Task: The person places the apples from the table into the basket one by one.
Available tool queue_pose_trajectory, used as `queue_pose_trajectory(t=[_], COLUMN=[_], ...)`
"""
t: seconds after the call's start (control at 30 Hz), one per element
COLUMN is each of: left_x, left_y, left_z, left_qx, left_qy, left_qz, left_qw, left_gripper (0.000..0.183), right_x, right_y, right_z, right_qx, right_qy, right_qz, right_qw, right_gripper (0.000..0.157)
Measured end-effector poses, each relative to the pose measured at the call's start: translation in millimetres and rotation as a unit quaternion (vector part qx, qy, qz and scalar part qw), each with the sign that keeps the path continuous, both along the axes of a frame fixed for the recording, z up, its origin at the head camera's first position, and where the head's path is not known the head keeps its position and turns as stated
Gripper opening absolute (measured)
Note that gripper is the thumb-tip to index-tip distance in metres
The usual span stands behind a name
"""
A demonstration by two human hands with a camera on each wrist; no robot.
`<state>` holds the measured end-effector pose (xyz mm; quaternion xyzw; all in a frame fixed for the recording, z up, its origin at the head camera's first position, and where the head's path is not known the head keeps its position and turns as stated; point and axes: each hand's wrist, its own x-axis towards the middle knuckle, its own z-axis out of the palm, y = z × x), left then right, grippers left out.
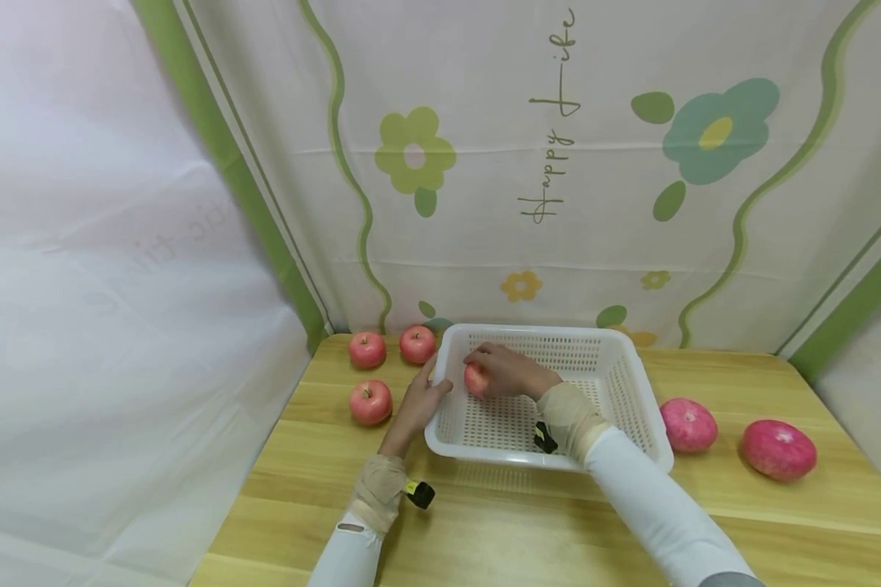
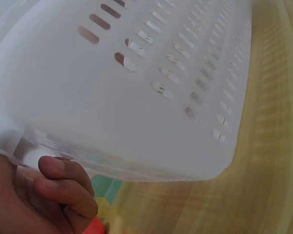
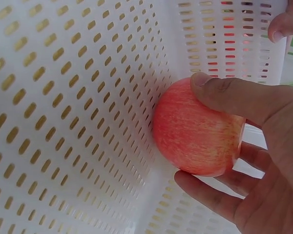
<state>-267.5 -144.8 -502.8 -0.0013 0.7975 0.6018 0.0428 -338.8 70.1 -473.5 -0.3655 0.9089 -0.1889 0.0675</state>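
Note:
A white plastic basket point(image 1: 551, 461) with slotted walls stands on the wooden table. My right hand point(image 1: 512, 371) reaches inside it and holds a red apple point(image 3: 198, 129) between thumb and fingers, low by the basket's left end. In the right wrist view the apple sits close against the slotted floor. My left hand point(image 1: 418, 403) grips the basket's left rim, thumb over the edge; the left wrist view shows its fingers point(image 2: 68, 183) curled beneath the rim on the outside. Beside that hand lie three more apples: a front one point(image 1: 370, 403) and two behind, left point(image 1: 367, 350) and right point(image 1: 418, 345).
Two larger, deep-pink round fruits lie right of the basket, one point(image 1: 688, 425) close to its wall, the other point(image 1: 778, 450) farther right. A printed white curtain point(image 1: 470, 236) hangs behind the wooden table point(image 1: 499, 530), and white cloth point(image 1: 117, 326) hangs along the left.

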Motion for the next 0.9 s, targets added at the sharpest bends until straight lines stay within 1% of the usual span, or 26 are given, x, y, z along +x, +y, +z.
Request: queue_pose_trajectory(t=[0.23,0.43,0.57,0.7,0.9], left_x=[0.7,-0.1,-0.9,-0.7,-1.6], left_y=[1.4,1.7,1.0,0.6,0.7], left_z=[0.5,-1.8,-3.7,-2.9,-3.2], left_qx=[-0.001,-0.001,-0.002,0.002,0.005], left_qy=[0.003,0.004,0.007,0.006,0.006], left_qz=[-0.001,-0.002,-0.003,-0.002,-0.003], left_qw=[1.0000,1.0000,1.0000,1.0000,1.0000], left_gripper=[0.069,0.069,0.069,0.070,0.071], right_x=[1.0,2.1,2.5,2.8,4.4], right_y=[-1.0,0.0,0.1,-1.0,0.2], right_z=[1.8,1.5,2.1,4.7,9.7], right_qx=[0.019,0.029,0.035,0.042,0.049], right_qy=[0.003,0.021,0.028,0.021,0.009], right_qz=[-0.013,-0.008,-0.007,-0.009,-0.018], right_qw=[1.000,0.999,0.999,0.999,0.999], right_gripper=[0.066,0.065,0.068,0.071,0.070])
